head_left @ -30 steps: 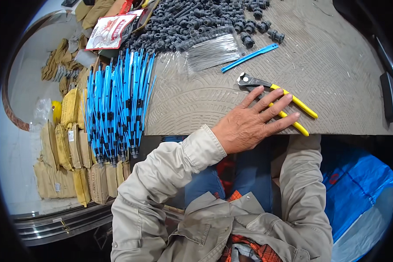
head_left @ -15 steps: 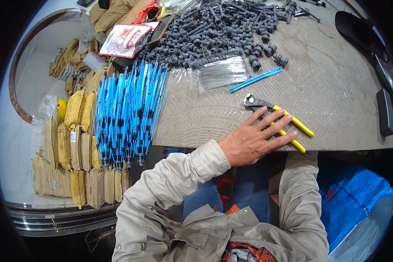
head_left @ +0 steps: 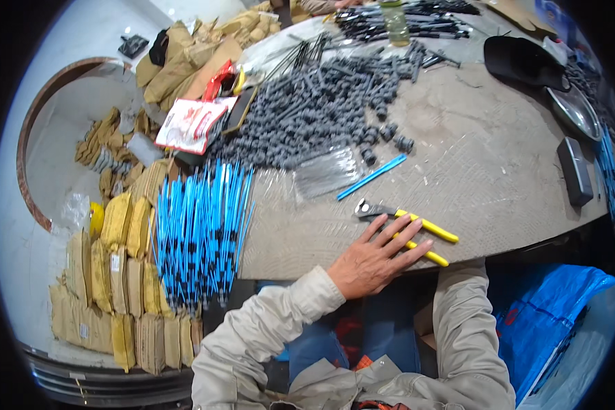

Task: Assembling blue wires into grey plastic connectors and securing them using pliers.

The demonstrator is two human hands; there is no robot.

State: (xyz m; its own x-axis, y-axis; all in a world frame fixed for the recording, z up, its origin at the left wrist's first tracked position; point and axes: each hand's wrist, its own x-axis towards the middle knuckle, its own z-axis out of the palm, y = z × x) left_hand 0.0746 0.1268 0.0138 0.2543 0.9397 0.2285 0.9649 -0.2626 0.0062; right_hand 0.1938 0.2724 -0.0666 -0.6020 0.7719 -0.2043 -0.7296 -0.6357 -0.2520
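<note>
My left hand (head_left: 376, 256) lies flat near the front edge of the grey table (head_left: 499, 171), fingers spread. The fingertips rest across the yellow handles of a pair of pliers (head_left: 439, 236), whose metal jaws point left. The hand is not closed around them. A single thin blue stick (head_left: 371, 177) lies just beyond the pliers. My right sleeve (head_left: 465, 307) runs up to the table edge, and the right hand is hidden below it.
A heap of blue rods with black tips (head_left: 201, 232) covers the table's left end, beside a clear bundle of thin pins (head_left: 328, 171) and a pile of grey parts (head_left: 314, 109). Tan packets (head_left: 116, 273) are stacked at left. A black box (head_left: 575, 179) and a blue bag (head_left: 553, 321) are at right.
The view has tilted up, showing more of the far table. My left hand stays flat on the pliers' handles in the same spot.
</note>
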